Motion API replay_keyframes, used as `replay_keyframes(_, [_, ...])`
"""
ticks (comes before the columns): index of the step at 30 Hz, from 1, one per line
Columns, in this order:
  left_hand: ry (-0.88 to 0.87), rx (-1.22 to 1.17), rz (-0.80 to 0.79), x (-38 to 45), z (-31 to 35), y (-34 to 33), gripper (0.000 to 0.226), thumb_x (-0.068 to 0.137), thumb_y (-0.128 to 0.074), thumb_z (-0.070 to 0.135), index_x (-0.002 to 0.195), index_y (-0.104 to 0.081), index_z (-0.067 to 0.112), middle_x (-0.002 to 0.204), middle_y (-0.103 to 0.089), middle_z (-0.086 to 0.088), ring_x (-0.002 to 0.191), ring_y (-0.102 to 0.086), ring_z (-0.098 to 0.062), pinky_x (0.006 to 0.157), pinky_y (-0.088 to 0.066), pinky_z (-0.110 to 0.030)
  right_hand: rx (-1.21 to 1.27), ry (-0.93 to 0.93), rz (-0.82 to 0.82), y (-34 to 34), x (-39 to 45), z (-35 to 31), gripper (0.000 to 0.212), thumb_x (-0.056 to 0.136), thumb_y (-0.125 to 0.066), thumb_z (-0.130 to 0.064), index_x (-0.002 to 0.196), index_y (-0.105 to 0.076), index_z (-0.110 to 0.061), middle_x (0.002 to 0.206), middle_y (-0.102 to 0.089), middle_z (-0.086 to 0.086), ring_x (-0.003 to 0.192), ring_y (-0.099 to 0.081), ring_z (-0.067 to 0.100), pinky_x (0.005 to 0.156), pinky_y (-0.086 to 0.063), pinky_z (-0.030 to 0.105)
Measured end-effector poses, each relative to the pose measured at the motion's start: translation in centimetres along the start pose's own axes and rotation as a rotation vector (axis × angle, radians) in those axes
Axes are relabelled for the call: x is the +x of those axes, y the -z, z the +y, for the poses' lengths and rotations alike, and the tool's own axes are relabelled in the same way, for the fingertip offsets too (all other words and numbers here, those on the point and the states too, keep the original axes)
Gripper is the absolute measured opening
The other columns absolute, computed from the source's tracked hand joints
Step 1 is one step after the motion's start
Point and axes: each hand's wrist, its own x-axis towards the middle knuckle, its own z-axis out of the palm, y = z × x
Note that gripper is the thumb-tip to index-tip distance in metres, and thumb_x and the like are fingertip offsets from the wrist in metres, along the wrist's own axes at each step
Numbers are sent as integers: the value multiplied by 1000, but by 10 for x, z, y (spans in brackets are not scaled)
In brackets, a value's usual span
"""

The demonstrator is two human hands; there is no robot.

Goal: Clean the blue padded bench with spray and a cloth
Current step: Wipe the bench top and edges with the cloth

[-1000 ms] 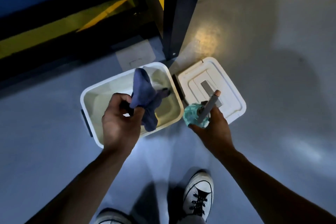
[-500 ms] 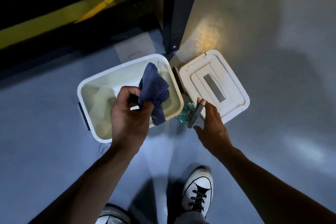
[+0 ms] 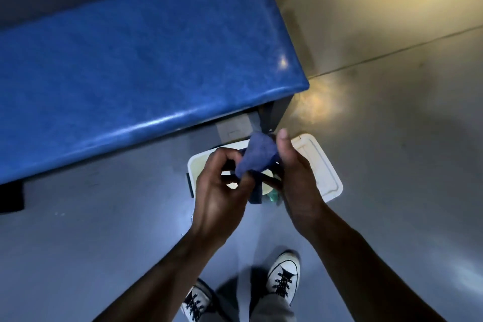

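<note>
Grey, glossy floor (image 3: 392,151) runs under everything, catching a warm yellowish glare at the upper right. Across the upper left stretches the blue padded bench (image 3: 136,60), its near edge shining and its dark metal leg (image 3: 278,112) standing at the right corner. Just below that corner sits an open white plastic bin (image 3: 194,165), with its white lid (image 3: 324,167) lying flat on the floor beside it to the right. Both hands meet above the bin: the left hand (image 3: 222,193) has its fingers curled around the lower part of a dark blue cloth (image 3: 257,157), and the right hand (image 3: 295,178) grips the cloth's other side, thumb pointing up. A sliver of a teal spray bottle (image 3: 273,197) peeks out beneath the hands. Two white lace-up sneakers (image 3: 283,280) stand at the bottom.
</note>
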Motion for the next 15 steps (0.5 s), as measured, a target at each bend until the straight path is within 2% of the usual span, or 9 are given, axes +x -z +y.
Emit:
replay_keyframes(2, [-40, 39, 4, -9, 21, 13, 23, 84, -66, -2, 87, -60, 20, 89, -66, -13, 71, -68, -33, 65, -58, -46, 35, -49, -101, -15, -13, -26, 64, 85, -55, -72, 111, -74, -16, 106, -77, 13, 103, -74, 28, 91, -59, 48])
replay_keyframes(4, [-61, 44, -5, -18, 39, 27, 21, 82, -67, 5, 92, -62, 23, 95, -66, -10, 78, -68, -31, 69, -59, -49, -22, 11, -96, -29, -23, -41, 58, 84, -67, -60, 110, -73, -9, 105, -73, 24, 99, -73, 32, 95, -56, 59])
replay_keyframes(7, [-89, 63, -16, -31, 57, 50, 15, 84, -69, 13, 97, -66, 22, 96, -69, -1, 85, -70, -18, 75, -61, -35, -135, 105, -26, -49, -34, -54, 41, 82, -66, -44, 105, -73, -11, 105, -74, 23, 105, -69, 45, 95, -50, 68])
replay_keyframes(9, [-73, 0, 27, -35, 64, 74, 14, 91, -66, 9, 97, -68, 21, 91, -71, 3, 82, -71, -11, 74, -59, -25, -174, 118, -53, -68, -40, -61, 29, 84, -63, -38, 101, -75, -18, 105, -77, 14, 107, -70, 41, 98, -49, 67])
replay_keyframes(12, [-24, -152, 129, -28, 68, 121, 15, 94, -58, 11, 96, -67, 23, 91, -72, 3, 81, -70, -21, 75, -59, -35, -259, 180, -107, -103, -47, -73, 17, 76, -65, -40, 86, -78, -34, 94, -77, -4, 103, -70, 27, 103, -50, 59])
replay_keyframes(14, [-104, -54, 149, -19, 64, 166, 29, 92, -58, 3, 106, -63, 28, 110, -68, 6, 90, -67, -9, 79, -54, -27, -328, 240, -178, -138, -57, -82, 15, 78, -62, -38, 83, -76, -32, 88, -75, -11, 96, -69, 17, 97, -53, 44])
replay_keyframes(15, [-157, 38, 103, -14, 61, 186, 43, 90, -58, -2, 117, -59, 31, 124, -62, 8, 103, -64, -4, 88, -52, -24, -379, 265, -216, -153, -61, -86, 17, 80, -59, -35, 83, -74, -28, 84, -73, -13, 89, -66, 11, 89, -51, 37])
